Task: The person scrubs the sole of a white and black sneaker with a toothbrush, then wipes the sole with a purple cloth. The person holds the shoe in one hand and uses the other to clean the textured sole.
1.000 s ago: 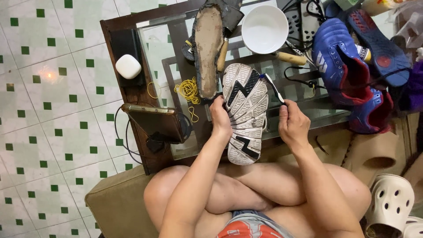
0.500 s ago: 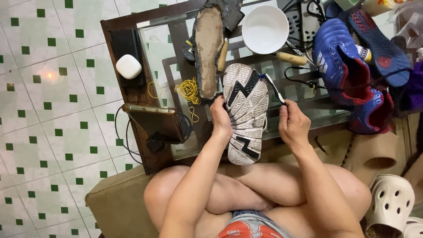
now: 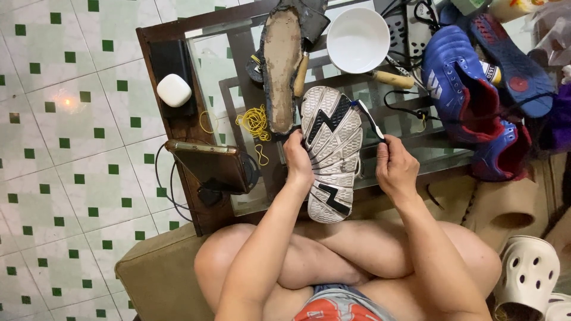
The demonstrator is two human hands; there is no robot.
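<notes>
A sneaker (image 3: 332, 153) is held sole-up over the edge of a glass-topped table (image 3: 208, 41); its sole is white-grey with black zigzag marks. My left hand (image 3: 297, 159) grips the sneaker's left side near the middle. My right hand (image 3: 395, 167) holds a thin toothbrush-like brush (image 3: 370, 119), whose head touches the sole's upper right edge near the toe. My crossed bare legs are below the shoe.
On the table lie a worn detached sole (image 3: 282, 66), a white bowl (image 3: 358, 39), yellow rubber bands (image 3: 254, 122), wooden-handled tools (image 3: 392, 78), a white case (image 3: 173, 90) and a phone (image 3: 208, 163). Blue and red shoes (image 3: 470, 89) sit right; a white clog (image 3: 526, 276) is lower right.
</notes>
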